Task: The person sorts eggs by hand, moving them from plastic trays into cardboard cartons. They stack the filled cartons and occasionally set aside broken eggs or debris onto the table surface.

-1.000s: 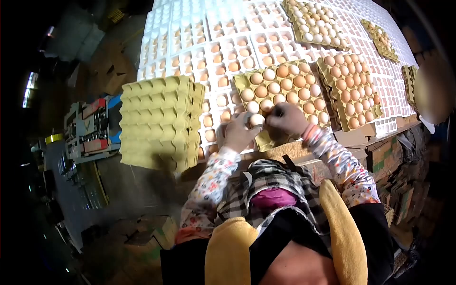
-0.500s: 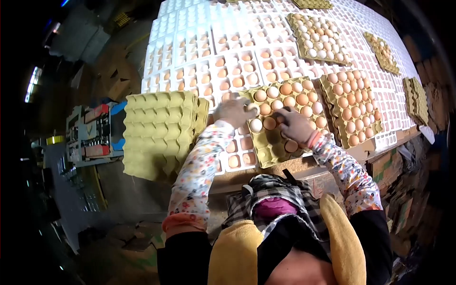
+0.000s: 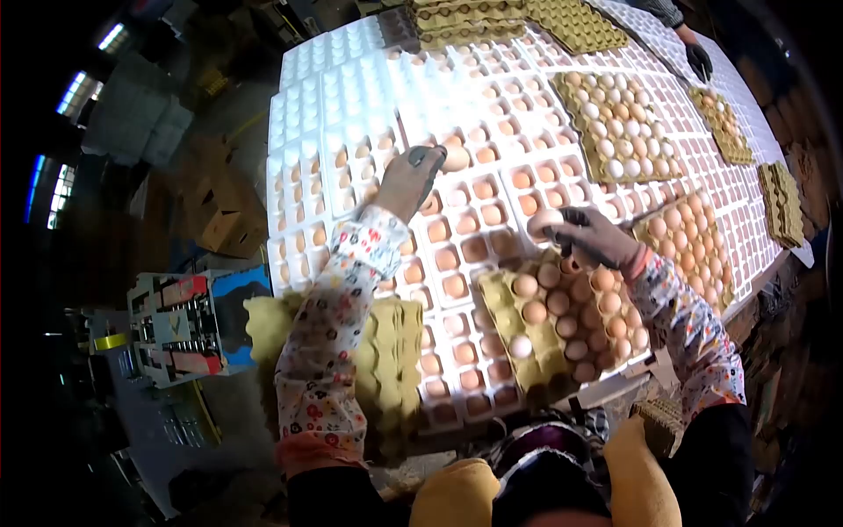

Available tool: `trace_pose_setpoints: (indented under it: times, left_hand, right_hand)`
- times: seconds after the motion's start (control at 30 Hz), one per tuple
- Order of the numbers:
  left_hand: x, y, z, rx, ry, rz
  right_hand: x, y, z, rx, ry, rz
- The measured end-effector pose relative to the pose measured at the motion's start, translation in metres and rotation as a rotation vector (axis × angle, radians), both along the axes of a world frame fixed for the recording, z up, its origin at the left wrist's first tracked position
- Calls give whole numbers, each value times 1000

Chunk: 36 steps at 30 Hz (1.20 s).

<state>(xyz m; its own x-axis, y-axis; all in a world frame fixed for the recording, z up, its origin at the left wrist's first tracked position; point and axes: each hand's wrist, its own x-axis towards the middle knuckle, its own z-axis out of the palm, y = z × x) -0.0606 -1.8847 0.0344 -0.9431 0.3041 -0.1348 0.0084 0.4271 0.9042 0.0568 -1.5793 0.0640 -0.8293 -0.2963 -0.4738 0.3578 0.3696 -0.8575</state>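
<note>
My left hand [image 3: 413, 180], in a dark grey glove, reaches over the white foam egg trays [image 3: 421, 237] with its fingertips closed on a light brown egg [image 3: 455, 156]. My right hand [image 3: 599, 237], gloved too, pinches a pale egg [image 3: 544, 221] just above the foam cells, beyond a yellowish pulp egg tray [image 3: 514, 351]. That tray lies near the table's front edge, partly filled with brown and pale eggs; several cups on its left side hold none. Part of its far edge is hidden under my right hand.
A stack of pulp trays [image 3: 395, 351] stands under my left forearm. More egg-filled pulp trays [image 3: 606, 171] lie at the right, with stacked ones [image 3: 575, 25] at the back. Another person's gloved hand [image 3: 698, 61] shows at the far right. A cardboard box [image 3: 233, 220] sits on the floor left.
Both hands have moved from over the near pulp tray to the foam trays farther away, each with an egg. The view has shifted, and another person's hand has appeared at the far right.
</note>
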Motion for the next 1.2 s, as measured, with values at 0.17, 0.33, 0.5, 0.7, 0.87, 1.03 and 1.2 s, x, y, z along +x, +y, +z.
trace_pose_setpoints:
  times: [0.17,0.33,0.5,0.7,0.87,1.03,1.2]
  left_hand:
    - [-127,50,-60,-656,42,264]
    - [-216,21,-82,-585,34,-194]
    - [-272,19,-156,-671,908,264]
    - [-259,7,-145,-105,431,281]
    - [-68,8,10,-193,-38,-296]
    - [138,19,59,-520,-16,-972]
    - [249,63,12,-834,316,-837]
  right_hand:
    - [-216,-28,-85,602,808,194]
    - [-335,-61,-103,882,759,709]
    - [-397,-94,-127,465,736,365]
    - [-370,-100,-168,-12,1025,25]
    - [-147,-21,-62,-49,495,121]
    - [81,-5,-36,416,227,639]
    - [137,-45,-74,849,827,594]
